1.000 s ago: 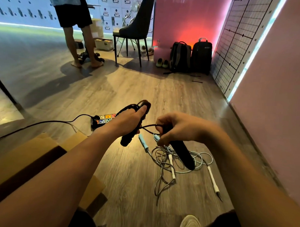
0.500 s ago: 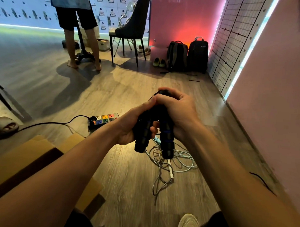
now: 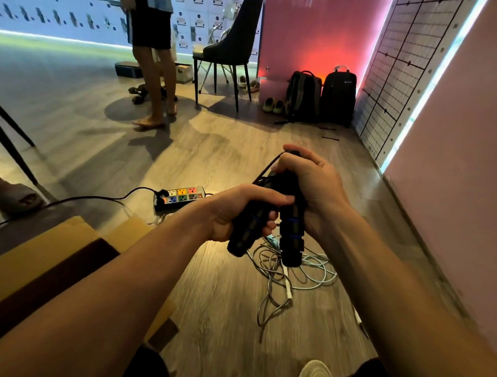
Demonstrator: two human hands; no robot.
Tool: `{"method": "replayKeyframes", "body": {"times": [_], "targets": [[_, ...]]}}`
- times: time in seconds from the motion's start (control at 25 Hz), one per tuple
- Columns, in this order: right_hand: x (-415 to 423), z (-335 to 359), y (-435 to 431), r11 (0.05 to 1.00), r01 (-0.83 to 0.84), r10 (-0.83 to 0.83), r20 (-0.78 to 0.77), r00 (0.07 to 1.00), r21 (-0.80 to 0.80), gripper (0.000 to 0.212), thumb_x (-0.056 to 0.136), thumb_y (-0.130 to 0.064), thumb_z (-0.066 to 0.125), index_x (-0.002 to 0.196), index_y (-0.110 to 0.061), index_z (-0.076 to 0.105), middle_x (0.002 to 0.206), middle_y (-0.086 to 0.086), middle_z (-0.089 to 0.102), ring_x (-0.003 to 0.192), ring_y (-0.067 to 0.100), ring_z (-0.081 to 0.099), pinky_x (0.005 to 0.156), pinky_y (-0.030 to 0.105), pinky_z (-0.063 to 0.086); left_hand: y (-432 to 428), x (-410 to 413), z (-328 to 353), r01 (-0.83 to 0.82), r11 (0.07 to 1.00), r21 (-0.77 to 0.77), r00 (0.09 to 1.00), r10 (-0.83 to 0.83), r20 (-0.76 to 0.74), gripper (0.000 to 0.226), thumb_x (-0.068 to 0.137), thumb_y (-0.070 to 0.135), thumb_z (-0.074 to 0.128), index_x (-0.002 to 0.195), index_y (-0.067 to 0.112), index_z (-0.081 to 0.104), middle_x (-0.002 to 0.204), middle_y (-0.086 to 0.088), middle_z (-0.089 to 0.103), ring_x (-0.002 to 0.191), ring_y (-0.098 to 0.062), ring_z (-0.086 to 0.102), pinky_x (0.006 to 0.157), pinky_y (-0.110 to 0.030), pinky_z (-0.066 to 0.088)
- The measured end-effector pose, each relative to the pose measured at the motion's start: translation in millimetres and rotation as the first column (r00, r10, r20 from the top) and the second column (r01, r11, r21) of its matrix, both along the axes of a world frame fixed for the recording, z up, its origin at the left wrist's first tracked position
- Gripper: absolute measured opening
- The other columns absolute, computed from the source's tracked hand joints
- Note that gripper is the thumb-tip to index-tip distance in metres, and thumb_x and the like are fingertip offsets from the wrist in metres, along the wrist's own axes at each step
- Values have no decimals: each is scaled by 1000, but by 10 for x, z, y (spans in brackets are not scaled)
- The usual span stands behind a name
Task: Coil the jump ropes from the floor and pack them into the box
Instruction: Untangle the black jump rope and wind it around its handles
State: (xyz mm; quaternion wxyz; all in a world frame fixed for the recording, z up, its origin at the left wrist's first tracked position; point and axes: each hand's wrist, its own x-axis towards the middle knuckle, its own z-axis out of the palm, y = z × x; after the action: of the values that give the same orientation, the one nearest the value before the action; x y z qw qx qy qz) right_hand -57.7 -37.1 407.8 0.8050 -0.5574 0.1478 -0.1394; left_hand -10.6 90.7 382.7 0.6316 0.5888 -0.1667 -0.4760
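Note:
My left hand (image 3: 235,210) grips one black foam handle (image 3: 244,236) of a black jump rope. My right hand (image 3: 312,185) grips the second black handle (image 3: 292,240), and the two handles are held side by side, pointing down. The black cord (image 3: 266,169) loops out above my right thumb. Below my hands, a tangle of pale jump ropes (image 3: 292,271) with white and light-blue handles lies on the wooden floor. The open cardboard box (image 3: 41,265) sits at lower left, partly hidden behind my left forearm.
A multicoloured power strip (image 3: 182,196) with a black cable lies on the floor just beyond the box. A person stands barefoot (image 3: 152,72) at the back beside a dark chair (image 3: 232,44). Two backpacks (image 3: 321,97) and shoes stand against the pink wall. A pink wall runs along the right.
A second ago my hands were apart, each with one handle and the cord between them. They have come together, and the handles are now held side by side; the view has shifted slightly.

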Motion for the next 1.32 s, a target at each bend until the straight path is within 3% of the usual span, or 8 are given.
{"method": "replayKeyframes", "body": {"times": [0.08,0.2,0.48,0.76,0.88,1.04,1.2,1.32], "targets": [[-62,22,68,979,-170,162,-80,984,-109,6,83,-11,63,88,-9,60,70,9,55,53,18,52,46,27,46,45,22,-16,-39,996,-86,998,35,-49,20,74,25,70,60,15,60,54,2,49,45,-9,49,43,-20,45],[-88,-17,193,915,-394,382,-137,914,-82,35,93,-40,60,74,-12,51,60,3,49,47,15,49,45,25,46,151,93,7,-187,957,-220,981,172,-87,23,76,29,64,58,18,56,51,5,44,41,-8,43,41,-19,40],[72,-147,281,965,-246,232,-146,962,-87,52,91,-61,59,101,-10,60,70,3,57,54,13,56,47,27,48,145,77,14,-313,941,-126,942,325,84,30,87,31,53,65,10,55,56,-3,50,47,-16,49,47,-22,45],[170,-122,468,989,-144,144,-169,975,16,66,89,-63,57,131,-14,49,118,12,68,101,31,71,75,53,61,350,234,-45,-455,885,-95,739,435,515,67,70,55,74,92,-8,66,78,-14,58,69,-24,59,67,-39,50],[226,-101,543,995,-91,83,-211,974,-29,57,95,-58,52,129,-15,37,113,10,60,98,29,68,76,52,61,544,196,-36,-388,922,-12,739,318,594,39,83,35,76,110,9,68,94,-13,71,83,-22,71,79,-39,60],[260,-128,802,980,-199,193,-258,947,1,44,101,-47,49,130,-18,33,115,10,59,99,32,68,83,59,58,939,136,-112,-382,924,18,709,281,647,80,72,22,85,140,37,47,106,-8,71,89,-17,74,76,-29,60],[318,-219,1127,925,-360,374,-132,918,119,37,103,-30,52,137,-18,43,126,17,64,108,36,70,92,59,55,1344,178,-133,-456,888,-55,680,387,622,86,63,22,92,135,47,52,102,-7,75,91,-20,74,83,-41,60],[361,-218,1230,882,-472,469,-90,879,-12,26,104,-18,49,129,-18,58,119,13,72,106,27,71,94,46,56,1654,245,-137,-530,845,-63,617,436,655,89,57,29,95,132,52,53,105,-2,74,96,-15,72,85,-36,59]]}}
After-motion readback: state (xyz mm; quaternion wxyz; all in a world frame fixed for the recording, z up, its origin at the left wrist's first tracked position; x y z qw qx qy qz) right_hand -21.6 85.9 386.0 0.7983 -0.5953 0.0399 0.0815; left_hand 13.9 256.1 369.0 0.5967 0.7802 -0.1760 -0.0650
